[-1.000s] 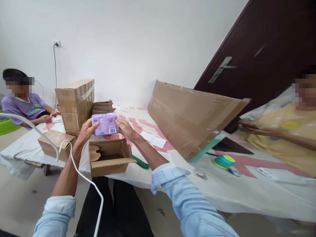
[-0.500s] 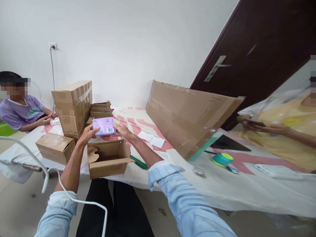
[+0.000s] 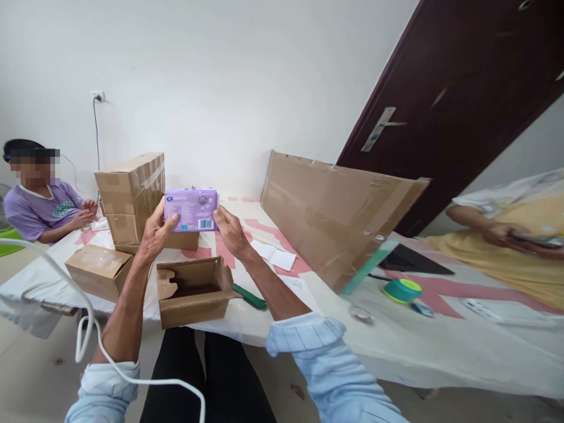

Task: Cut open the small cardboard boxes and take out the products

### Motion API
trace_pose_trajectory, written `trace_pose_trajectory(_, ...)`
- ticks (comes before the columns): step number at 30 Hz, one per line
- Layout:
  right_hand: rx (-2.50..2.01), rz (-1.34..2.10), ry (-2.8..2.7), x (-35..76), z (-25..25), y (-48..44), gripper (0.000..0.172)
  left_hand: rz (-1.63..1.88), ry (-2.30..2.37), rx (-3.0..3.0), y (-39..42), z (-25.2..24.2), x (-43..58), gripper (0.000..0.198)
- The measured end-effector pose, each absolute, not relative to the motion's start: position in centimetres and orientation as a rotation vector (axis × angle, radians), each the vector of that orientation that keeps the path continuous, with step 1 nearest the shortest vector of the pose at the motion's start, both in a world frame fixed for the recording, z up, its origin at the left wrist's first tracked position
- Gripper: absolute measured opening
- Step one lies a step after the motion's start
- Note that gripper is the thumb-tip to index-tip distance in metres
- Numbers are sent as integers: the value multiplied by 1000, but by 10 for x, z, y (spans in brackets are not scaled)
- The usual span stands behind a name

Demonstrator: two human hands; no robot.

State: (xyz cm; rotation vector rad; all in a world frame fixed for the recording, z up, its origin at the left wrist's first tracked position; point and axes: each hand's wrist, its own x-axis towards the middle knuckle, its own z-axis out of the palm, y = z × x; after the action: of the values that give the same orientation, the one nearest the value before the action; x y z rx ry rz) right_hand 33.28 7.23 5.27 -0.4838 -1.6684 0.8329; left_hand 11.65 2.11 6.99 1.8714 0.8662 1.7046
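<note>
Between both hands I hold up a purple printed packet [image 3: 191, 210], its barcode side facing me. My left hand [image 3: 154, 232] grips its left edge with the thumb on the front. On the right edge, my right hand [image 3: 231, 231] is closed the same way. Below the packet, near the table's front edge, stands an open cardboard box [image 3: 194, 308] with its flaps up; its inside is dark. A green object [image 3: 249, 296], long and narrow, lies to the right of that box.
Stacked cartons [image 3: 132, 197] and a closed carton [image 3: 99, 267] stand at left. A large cardboard sheet [image 3: 335, 214] leans behind. A tape roll [image 3: 402, 290] and white paper [image 3: 274, 254] lie on the table. People sit at both ends. A white cable [image 3: 88, 311] crosses the near left.
Both hands have raised the purple packet and tilted its printed side more squarely towards me. The view has shifted slightly. The person at right has moved their hands.
</note>
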Motion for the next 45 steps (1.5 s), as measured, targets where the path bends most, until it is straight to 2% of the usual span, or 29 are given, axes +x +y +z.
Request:
trace_pose_trajectory(5,-433,798,-1658,336,59,65,75,1713,825,1927,14,77,120,75)
trace_pose_trajectory(12,-578,809,-1667,337,64,58,85,1703,845,1897,13,82,121,70)
trace_pose_trajectory(19,-603,826,-1680,336,44,80,82,1468,905,1748,35,75,108,89)
trace_pose_trajectory(25,-627,855,-1789,347,14,94,80,1477,1066,1572,54,54,93,72)
trace_pose_trajectory(31,-977,1014,-1933,377,-19,98,66,1685,1187,1495,79,25,68,67)
trace_pose_trajectory(36,-1029,1177,-2013,394,-30,89,45,1617,1411,1613,95,-3,54,62)
trace_pose_trajectory(45,-1064,1328,-2107,407,-16,75,40,1474,1593,1807,114,-71,63,56)
